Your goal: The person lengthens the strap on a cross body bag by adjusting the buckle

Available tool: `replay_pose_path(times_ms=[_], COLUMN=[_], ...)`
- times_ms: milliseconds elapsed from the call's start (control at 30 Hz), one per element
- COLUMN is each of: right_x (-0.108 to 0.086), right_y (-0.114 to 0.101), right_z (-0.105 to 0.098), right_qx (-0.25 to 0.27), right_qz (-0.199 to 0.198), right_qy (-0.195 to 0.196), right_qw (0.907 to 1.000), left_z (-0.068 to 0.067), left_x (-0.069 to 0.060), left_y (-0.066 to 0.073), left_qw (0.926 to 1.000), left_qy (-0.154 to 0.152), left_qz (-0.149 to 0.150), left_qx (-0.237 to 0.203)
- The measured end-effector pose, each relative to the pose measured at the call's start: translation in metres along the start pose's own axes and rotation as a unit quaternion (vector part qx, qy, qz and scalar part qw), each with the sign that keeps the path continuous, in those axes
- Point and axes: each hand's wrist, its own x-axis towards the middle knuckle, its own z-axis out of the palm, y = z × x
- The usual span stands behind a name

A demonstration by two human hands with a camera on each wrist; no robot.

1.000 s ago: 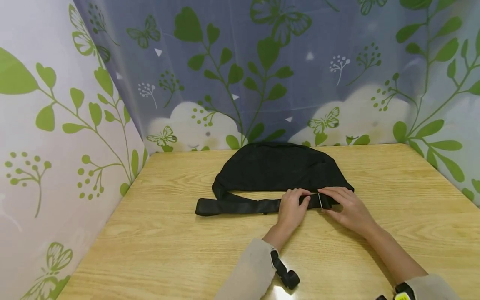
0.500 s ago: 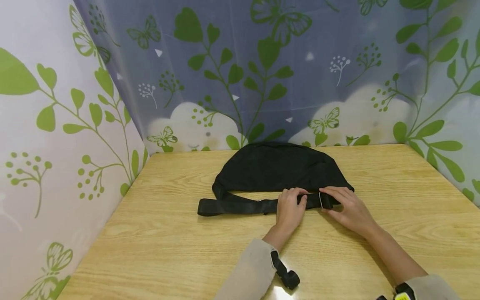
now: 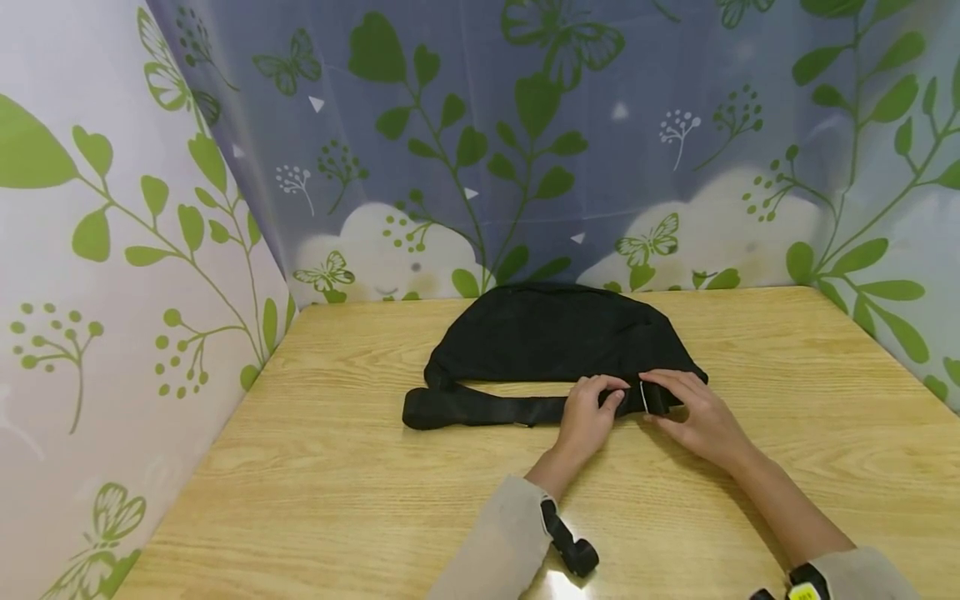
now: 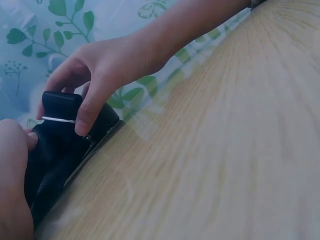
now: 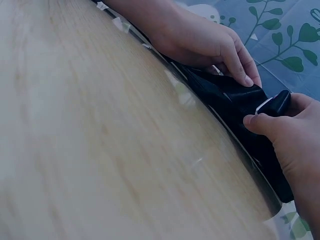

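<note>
Your left hand pinches the black strap | your right hand grips its metal slider | strap seems light, limp; best hold it flat beside the slider

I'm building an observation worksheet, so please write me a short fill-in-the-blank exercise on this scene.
The bag on the wooden table is coloured ____.
On the strap, the hand nearer the metal buckle is the person's ____ one.
The printed leaves behind the table are coloured ____.
Missing words: black; right; green.
</note>
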Motion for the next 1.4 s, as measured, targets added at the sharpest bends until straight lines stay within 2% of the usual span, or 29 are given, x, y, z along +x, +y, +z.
replay_pose_path(times_ms=[333, 600, 800, 1133, 1267, 1400], right_x=[-0.0007, -0.0014, -0.0004, 0.0000, -0.0002, -0.0011], right_y=[-0.0017, -0.0023, -0.0048, -0.0015, -0.0034, -0.0057], right_z=[-0.0005, 0.0009, 0.0005, 0.0008, 0.0008, 0.0019], right_qx=[0.008, 0.010, 0.016, 0.026, 0.046, 0.060], right_qz=[0.031, 0.035, 0.041, 0.044, 0.065, 0.089], right_qy=[-0.008, -0.012, -0.015, -0.011, -0.013, -0.018], right_qw=[0.9995, 0.9993, 0.9989, 0.9986, 0.9968, 0.9940], left_z=[-0.0011, -0.0015, -0.0003, -0.0006, 0.0006, 0.0020], left_x=[0.0000, 0.0003, 0.0018, 0.0060, 0.0081, 0.0087], left_y=[0.0010, 0.0018, -0.0002, -0.0006, -0.0003, -0.0008], left_qw=[0.9996, 0.9997, 0.9987, 0.9949, 0.9923, 0.9917], left_qy=[-0.003, -0.002, -0.022, -0.041, -0.062, -0.079], left_qz=[-0.004, -0.021, -0.041, -0.057, -0.065, -0.066], left_qx=[-0.027, -0.012, -0.021, -0.073, -0.086, -0.078])
